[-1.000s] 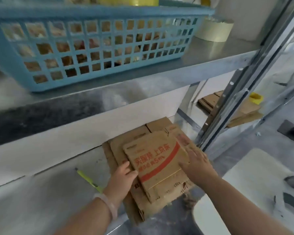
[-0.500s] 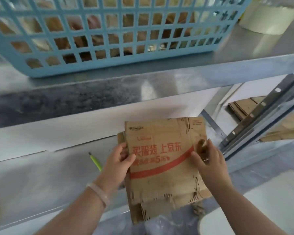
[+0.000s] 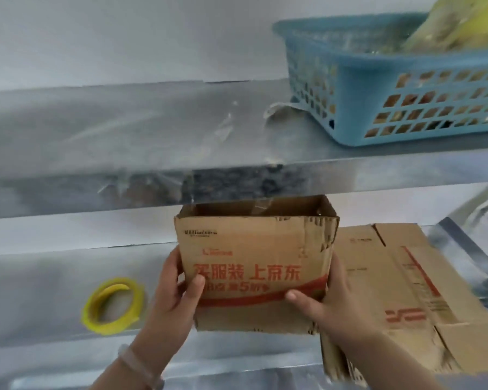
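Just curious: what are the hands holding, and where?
A brown cardboard box with red lettering; left hand grips its left side, right hand its right side.

Bare forearms, no sleeves — pale translucent bracelet (image 3: pixel 137 364) on left wrist.

Box (image 3: pixel 254 257) between tape roll (image 3: pixel 113 309), flat cartons (image 3: pixel 412 299)

I am facing a steel rack (image 3: pixel 26 291) standing against a white wall (image 3: pixel 124 38); soft light is glinting off its upper shelf (image 3: pixel 124 122).
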Available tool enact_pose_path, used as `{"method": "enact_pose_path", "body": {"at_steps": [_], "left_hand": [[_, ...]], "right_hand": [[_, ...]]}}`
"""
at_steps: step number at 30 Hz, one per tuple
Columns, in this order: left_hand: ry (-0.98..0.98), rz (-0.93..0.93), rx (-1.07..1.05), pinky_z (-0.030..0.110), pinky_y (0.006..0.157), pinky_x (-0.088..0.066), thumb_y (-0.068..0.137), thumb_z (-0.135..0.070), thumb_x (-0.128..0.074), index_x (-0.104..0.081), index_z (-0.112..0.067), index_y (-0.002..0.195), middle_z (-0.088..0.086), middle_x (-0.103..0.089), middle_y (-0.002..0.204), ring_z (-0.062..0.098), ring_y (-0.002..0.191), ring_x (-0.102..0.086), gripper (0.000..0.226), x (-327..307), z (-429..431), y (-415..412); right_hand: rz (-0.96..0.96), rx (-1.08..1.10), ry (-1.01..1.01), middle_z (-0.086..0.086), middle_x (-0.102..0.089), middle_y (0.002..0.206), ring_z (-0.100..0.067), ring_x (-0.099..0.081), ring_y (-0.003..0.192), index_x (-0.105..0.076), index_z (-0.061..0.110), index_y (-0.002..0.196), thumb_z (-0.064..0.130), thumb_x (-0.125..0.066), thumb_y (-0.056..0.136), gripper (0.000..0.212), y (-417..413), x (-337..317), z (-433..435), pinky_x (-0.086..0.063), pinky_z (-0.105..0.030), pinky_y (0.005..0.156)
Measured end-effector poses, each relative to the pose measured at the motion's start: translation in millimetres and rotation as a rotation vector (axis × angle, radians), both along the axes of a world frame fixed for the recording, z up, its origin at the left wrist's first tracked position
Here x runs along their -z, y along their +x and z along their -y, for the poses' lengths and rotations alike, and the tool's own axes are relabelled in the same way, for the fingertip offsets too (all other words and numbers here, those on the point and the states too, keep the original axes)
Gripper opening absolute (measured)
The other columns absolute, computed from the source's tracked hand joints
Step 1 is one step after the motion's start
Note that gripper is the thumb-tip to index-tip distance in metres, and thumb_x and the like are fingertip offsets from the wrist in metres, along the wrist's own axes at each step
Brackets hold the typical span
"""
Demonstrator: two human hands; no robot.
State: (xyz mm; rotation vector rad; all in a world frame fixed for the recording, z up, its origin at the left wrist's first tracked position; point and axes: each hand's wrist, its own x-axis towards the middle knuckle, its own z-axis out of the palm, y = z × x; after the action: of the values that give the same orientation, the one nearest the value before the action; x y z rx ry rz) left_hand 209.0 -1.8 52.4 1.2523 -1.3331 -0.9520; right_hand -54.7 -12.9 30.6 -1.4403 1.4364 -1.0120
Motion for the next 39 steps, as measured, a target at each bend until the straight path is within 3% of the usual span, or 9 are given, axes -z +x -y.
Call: {"method": "enact_pose_path", "body": {"at_steps": [6,12,17,21,24,26,31,36,39], "left_hand": [[-0.03,0.188,-0.061,0.046,0.093,-0.052,0.083,-0.028,-0.063,-0.035,-0.048,0.133,-0.009,-0.055,0.128,0.019,0.118,-0.057,0.06,27,-3,66],[-0.068,0.442,0.029,0.037,0.095,-0.052,0.088,-0.031,-0.06,-0.006,-0.045,0.15,-0.021,-0.04,0.142,0.005,0.121,-0.051,0.084,43,-7,104],[-0.217,0.646,0.084,0.014,0.1,-0.04,0.086,-0.052,-0.051,-0.017,-0.045,0.148,-0.022,-0.015,0.155,-0.006,0.133,-0.032,0.071,40,0,122],[-0.256,0.579,0.081,0.004,0.091,-0.041,0.087,-0.056,-0.047,-0.051,-0.039,0.125,-0.02,-0.031,0.146,-0.004,0.124,-0.043,0.042,20,7,121],[-0.226,0.441,0.063,0.007,0.085,-0.045,0.087,-0.048,-0.049,-0.061,-0.041,0.102,-0.027,-0.042,0.13,-0.001,0.116,-0.049,0.021,13,17,116],[-0.172,0.425,0.015,0.012,0.081,-0.051,0.084,-0.054,-0.055,-0.058,-0.044,0.099,-0.029,-0.045,0.122,-0.001,0.113,-0.051,0.019,13,23,114],[-0.008,0.316,0.074,0.014,0.079,-0.053,0.079,-0.038,-0.069,-0.029,-0.055,0.134,-0.031,-0.043,0.118,-0.01,0.111,-0.048,0.07,10,34,119],[-0.104,0.448,0.118,0.029,0.088,-0.054,0.078,-0.06,-0.06,-0.06,-0.043,0.112,-0.02,-0.041,0.121,0.004,0.115,-0.049,0.038,11,40,127],[-0.115,0.467,0.101,0.028,0.091,-0.052,0.08,-0.062,-0.052,-0.064,-0.039,0.114,-0.021,-0.039,0.13,0.004,0.12,-0.047,0.043,19,39,127]], "right_hand": [[-0.175,0.007,-0.022,0.023,-0.045,0.126,0.014,-0.043,0.114,-0.05,0.042,0.117,0.037,-0.08,0.075,0.051,57,6,11,-0.047,-0.016,0.093],[-0.117,-0.065,-0.04,0.014,-0.044,0.141,-0.011,-0.048,0.128,-0.014,0.059,0.144,0.037,-0.08,0.075,0.098,78,14,8,-0.049,-0.041,0.102],[-0.3,-0.04,-0.297,0.028,-0.028,0.143,0.016,-0.031,0.128,-0.035,0.056,0.131,0.057,-0.066,0.073,0.066,87,8,8,-0.037,-0.015,0.102],[-0.312,0.009,-0.389,0.033,-0.035,0.134,0.014,-0.036,0.123,-0.054,0.049,0.108,0.062,-0.054,0.085,0.026,89,0,16,-0.035,-0.004,0.091],[-0.26,0.058,-0.337,0.03,-0.046,0.123,0.006,-0.05,0.112,-0.062,0.036,0.088,0.06,-0.053,0.086,0.026,89,-5,25,-0.047,-0.014,0.087],[-0.194,0.088,-0.269,0.023,-0.051,0.12,0.0,-0.054,0.11,-0.059,0.038,0.105,0.055,-0.06,0.079,0.031,88,-7,31,-0.053,-0.024,0.084],[-0.194,-0.062,-0.176,0.025,-0.031,0.144,-0.001,-0.05,0.113,-0.012,0.058,0.145,0.036,-0.074,0.08,0.093,78,-17,43,-0.052,-0.024,0.082],[-0.366,-0.136,-0.303,0.029,-0.046,0.131,-0.001,-0.046,0.121,-0.052,0.058,0.115,0.048,-0.059,0.085,0.033,75,-18,48,-0.05,-0.027,0.093],[-0.505,-0.176,-0.359,0.035,-0.036,0.138,-0.001,-0.037,0.131,-0.052,0.05,0.128,0.062,-0.043,0.088,0.043,76,-9,44,-0.041,-0.038,0.108]]}}
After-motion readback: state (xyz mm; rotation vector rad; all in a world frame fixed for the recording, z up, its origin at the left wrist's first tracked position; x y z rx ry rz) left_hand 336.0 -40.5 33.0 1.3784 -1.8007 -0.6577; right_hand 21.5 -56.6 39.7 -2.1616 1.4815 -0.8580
